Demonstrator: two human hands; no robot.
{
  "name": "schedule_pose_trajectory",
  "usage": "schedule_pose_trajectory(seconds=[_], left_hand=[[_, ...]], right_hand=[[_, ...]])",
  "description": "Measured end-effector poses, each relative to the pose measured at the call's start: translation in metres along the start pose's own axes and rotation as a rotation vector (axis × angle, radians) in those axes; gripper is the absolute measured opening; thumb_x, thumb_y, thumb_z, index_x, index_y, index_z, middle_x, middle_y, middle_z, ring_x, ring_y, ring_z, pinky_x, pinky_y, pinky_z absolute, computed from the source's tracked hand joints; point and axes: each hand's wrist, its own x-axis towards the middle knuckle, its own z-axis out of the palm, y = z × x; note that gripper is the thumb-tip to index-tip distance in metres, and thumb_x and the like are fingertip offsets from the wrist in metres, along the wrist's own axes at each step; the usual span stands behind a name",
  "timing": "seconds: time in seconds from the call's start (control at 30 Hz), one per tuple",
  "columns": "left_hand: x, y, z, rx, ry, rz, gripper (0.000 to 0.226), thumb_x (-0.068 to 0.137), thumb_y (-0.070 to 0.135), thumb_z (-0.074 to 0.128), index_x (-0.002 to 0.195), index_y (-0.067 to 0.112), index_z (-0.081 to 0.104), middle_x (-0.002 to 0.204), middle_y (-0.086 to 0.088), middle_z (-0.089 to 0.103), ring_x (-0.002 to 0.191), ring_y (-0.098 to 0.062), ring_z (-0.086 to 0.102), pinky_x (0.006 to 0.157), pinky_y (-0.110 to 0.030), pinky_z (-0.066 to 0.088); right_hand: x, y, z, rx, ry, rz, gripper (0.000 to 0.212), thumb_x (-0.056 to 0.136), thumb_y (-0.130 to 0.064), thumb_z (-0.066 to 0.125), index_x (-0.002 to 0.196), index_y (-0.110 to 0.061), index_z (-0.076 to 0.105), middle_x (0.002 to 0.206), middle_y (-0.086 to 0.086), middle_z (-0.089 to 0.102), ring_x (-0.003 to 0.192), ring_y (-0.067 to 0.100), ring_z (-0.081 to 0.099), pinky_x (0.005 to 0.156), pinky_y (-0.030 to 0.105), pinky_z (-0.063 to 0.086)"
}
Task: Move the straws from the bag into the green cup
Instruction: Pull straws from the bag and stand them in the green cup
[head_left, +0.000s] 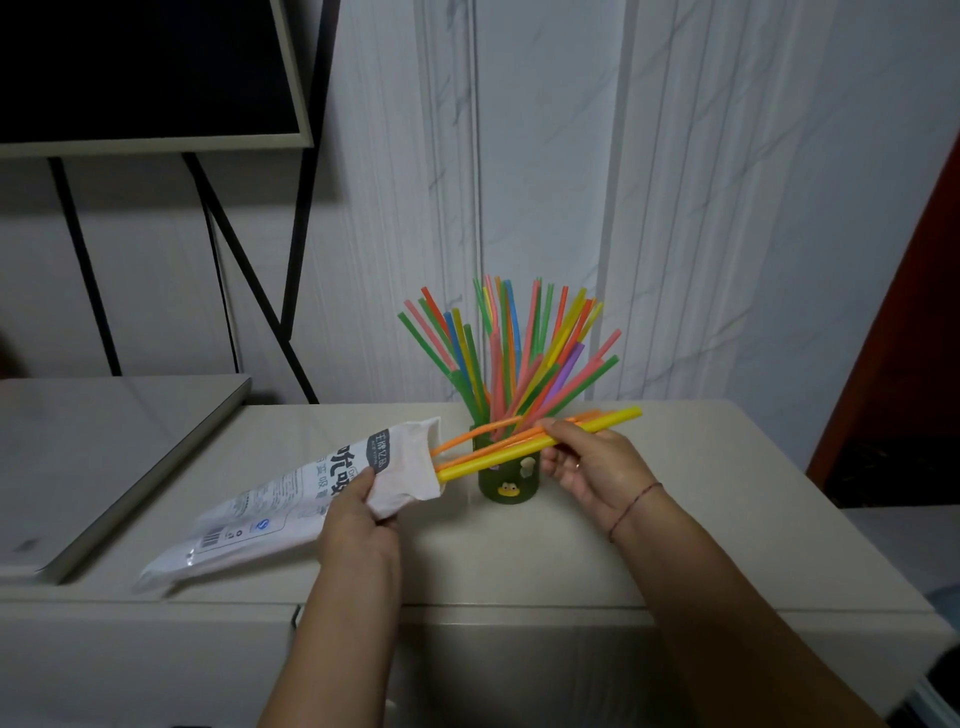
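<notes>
Forearms bare to the frame's edge; a thin reddish cord bracelet at the right wrist, a slim ring on the right hand.

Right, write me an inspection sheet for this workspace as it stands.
Surface: pale tabletop, carrying the bag and cup.
Job's things: green cup upright, packed with standing straws fanned outward; white bag lying with its mouth toward the cup; orange and yellow straws partly out of that mouth, crossing in front of the cup.
Clutter: flat grey slab at the left.
Grippers: left hand grips the bag near its mouth; right hand pinches the orange and yellow straws.
Cables: one dark cable hanging behind the stand.
Surroundings: dark screen on a black stand; marbled wall.
</notes>
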Motion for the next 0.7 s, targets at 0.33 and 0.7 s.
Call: schedule_pose_trajectory(seconds=[0.33,0.7], left_hand=[[-0.006,-0.015,0.001,0.023,0.07,0.037,0.036,0.084,-0.007,0.061,0.116,0.009,0.056,0.132,-0.011,0.06,0.106,-0.022,0.065,0.083,-0.031,0.05],[0.002,-0.01,0.001,-0.009,0.057,0.039,0.025,0.088,-0.006,0.057,0.105,0.012,0.052,0.135,-0.01,0.058,0.08,-0.016,0.062,0.085,-0.03,0.049]], right_hand=[[-0.005,0.023,0.017,-0.049,-0.113,0.079,0.008,0.086,-0.004,0.06,0.092,-0.001,0.063,0.06,0.005,0.061,0.044,0.008,0.056,0.045,0.021,0.051],[-0.002,0.015,0.014,-0.06,-0.049,0.022,0.009,0.087,-0.002,0.058,0.08,0.001,0.063,0.048,0.002,0.062,0.039,0.006,0.056,0.043,0.019,0.052]])
